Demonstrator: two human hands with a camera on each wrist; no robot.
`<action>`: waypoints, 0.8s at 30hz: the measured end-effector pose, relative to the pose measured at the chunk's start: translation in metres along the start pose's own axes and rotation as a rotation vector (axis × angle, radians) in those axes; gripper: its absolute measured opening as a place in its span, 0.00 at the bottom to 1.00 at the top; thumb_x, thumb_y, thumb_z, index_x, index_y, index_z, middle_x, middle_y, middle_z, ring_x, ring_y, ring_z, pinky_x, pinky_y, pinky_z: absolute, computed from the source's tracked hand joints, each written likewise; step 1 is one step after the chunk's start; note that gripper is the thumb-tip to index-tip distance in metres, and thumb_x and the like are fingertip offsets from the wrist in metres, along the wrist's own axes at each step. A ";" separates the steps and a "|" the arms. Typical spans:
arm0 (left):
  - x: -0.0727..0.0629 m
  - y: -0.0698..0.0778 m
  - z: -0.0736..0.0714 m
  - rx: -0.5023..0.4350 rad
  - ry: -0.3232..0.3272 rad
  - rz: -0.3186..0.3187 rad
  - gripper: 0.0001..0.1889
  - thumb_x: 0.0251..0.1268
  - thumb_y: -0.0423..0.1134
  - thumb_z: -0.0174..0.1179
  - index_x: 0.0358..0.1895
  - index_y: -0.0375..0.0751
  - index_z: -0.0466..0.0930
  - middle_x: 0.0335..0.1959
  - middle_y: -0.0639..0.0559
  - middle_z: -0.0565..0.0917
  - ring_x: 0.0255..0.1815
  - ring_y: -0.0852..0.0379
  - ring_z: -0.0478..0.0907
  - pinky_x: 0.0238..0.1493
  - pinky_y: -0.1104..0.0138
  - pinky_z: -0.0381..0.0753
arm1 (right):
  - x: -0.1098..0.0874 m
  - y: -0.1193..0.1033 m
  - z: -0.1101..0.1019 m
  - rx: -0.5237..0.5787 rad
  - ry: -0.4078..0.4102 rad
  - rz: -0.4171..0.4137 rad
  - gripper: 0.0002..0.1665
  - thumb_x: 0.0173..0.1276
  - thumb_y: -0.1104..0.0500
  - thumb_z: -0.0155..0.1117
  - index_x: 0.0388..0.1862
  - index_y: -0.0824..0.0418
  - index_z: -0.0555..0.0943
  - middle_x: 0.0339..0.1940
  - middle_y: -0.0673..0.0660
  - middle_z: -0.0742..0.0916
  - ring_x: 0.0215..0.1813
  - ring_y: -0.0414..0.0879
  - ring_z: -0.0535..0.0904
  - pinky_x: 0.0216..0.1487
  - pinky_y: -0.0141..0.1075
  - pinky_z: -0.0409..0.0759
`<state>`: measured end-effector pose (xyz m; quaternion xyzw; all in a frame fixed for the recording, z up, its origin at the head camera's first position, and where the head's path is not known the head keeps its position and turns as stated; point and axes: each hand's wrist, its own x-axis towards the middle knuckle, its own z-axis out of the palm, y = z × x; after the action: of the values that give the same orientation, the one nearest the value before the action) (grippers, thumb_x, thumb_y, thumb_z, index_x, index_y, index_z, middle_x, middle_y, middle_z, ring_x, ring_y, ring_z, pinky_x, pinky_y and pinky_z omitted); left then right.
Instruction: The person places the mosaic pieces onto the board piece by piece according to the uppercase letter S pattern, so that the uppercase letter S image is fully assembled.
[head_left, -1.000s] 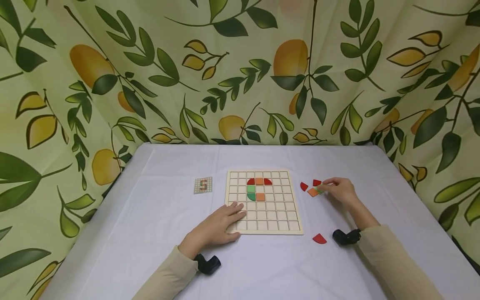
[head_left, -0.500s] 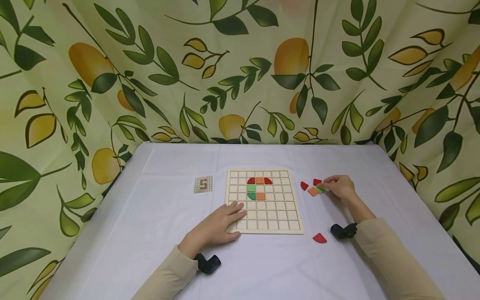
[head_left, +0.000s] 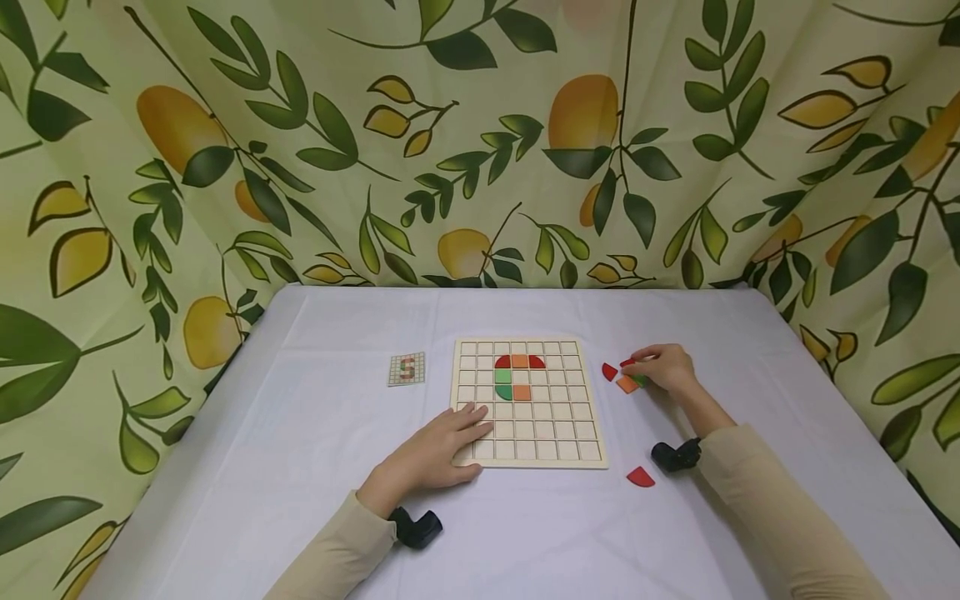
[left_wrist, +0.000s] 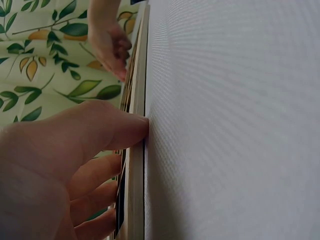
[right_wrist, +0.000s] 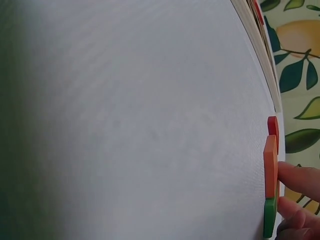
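Observation:
My left hand [head_left: 435,450] lies with fingers spread on the lower left corner of a wooden grid board [head_left: 558,429], its thumb at the near edge. In the left wrist view, that thumb [left_wrist: 115,127] touches the board's side. Red, orange and green tiles form a partial curve on the grid, including an orange square [head_left: 521,392] and a light green square [head_left: 502,377]. Right of the board, my right hand [head_left: 666,368] reaches with bent fingers to a red tile [head_left: 627,362], mostly covered. Whether it pinches this tile is hidden. An orange tile [right_wrist: 270,167] and a green tile [right_wrist: 270,216] lie beside the fingertips.
Left of the board lies a small pattern card [head_left: 407,368]. A red quarter-circle tile [head_left: 610,372] sits by the loose pile, and another red wedge tile [head_left: 641,477] lies nearer the front. White cloth [head_left: 322,417] covers the table; a leaf-patterned curtain [head_left: 480,167] surrounds its back and sides.
My right hand has shifted left over the loose tiles, from the green tile to the red one, which has slid slightly left. My left hand has stayed in place.

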<state>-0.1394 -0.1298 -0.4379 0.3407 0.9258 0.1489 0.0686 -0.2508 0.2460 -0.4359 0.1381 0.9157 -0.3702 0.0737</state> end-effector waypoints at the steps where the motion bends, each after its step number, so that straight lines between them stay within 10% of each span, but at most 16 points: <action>1: 0.000 0.000 0.000 0.000 -0.001 0.000 0.31 0.61 0.47 0.59 0.68 0.43 0.69 0.74 0.45 0.67 0.77 0.44 0.61 0.75 0.49 0.62 | 0.000 -0.001 0.000 -0.001 -0.004 -0.002 0.28 0.59 0.54 0.70 0.53 0.71 0.79 0.49 0.69 0.78 0.48 0.56 0.69 0.35 0.31 0.66; 24: 0.001 0.000 0.000 -0.036 -0.024 -0.027 0.31 0.62 0.47 0.59 0.69 0.43 0.68 0.75 0.46 0.65 0.78 0.46 0.58 0.77 0.49 0.60 | 0.011 0.000 0.000 0.059 -0.077 0.012 0.27 0.61 0.57 0.67 0.56 0.70 0.78 0.60 0.71 0.74 0.56 0.59 0.65 0.47 0.39 0.73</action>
<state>-0.1399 -0.1295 -0.4377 0.3285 0.9266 0.1604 0.0878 -0.2611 0.2488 -0.4385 0.1316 0.9000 -0.4015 0.1071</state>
